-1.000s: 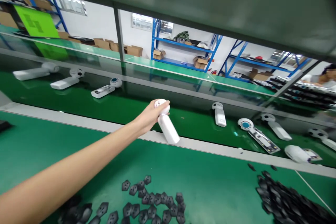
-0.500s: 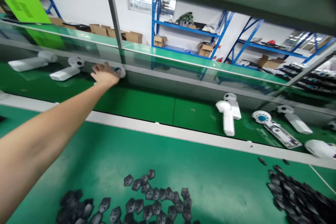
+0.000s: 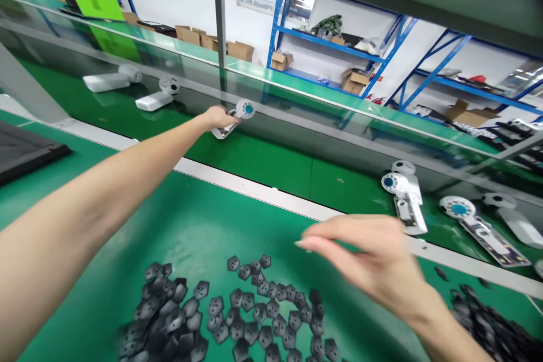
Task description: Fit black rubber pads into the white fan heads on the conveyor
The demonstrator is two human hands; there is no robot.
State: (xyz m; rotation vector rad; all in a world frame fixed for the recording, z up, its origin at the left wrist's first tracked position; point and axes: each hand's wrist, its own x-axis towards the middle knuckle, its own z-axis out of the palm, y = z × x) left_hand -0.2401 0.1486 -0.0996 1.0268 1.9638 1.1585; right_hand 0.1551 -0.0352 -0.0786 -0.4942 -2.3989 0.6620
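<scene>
My left hand (image 3: 218, 117) reaches out over the green belt, closed on the handle of a white handheld fan-like unit (image 3: 245, 109) with a round head and a blue-green centre. My fingers hide part of its open handle. My right hand (image 3: 365, 260), somewhat blurred, is above the green work surface. Its thumb and forefinger meet in a pinch, and I see nothing between the tips. Below and left of it lie black pentagon pieces (image 3: 260, 312), loosely spread, beside a denser heap (image 3: 163, 317).
On the belt (image 3: 280, 164), a white unit with its inside exposed (image 3: 409, 203) leans over another, near a second open unit (image 3: 487, 232). Two closed units (image 3: 155, 99) lie at the left. More black pieces (image 3: 479, 317) are at right. A grey post (image 3: 219, 17) rises behind the belt.
My left hand has closed on the unit, whose round head now shows its blue-green centre. My right hand has come into view from the right. The camera view has turned left.
</scene>
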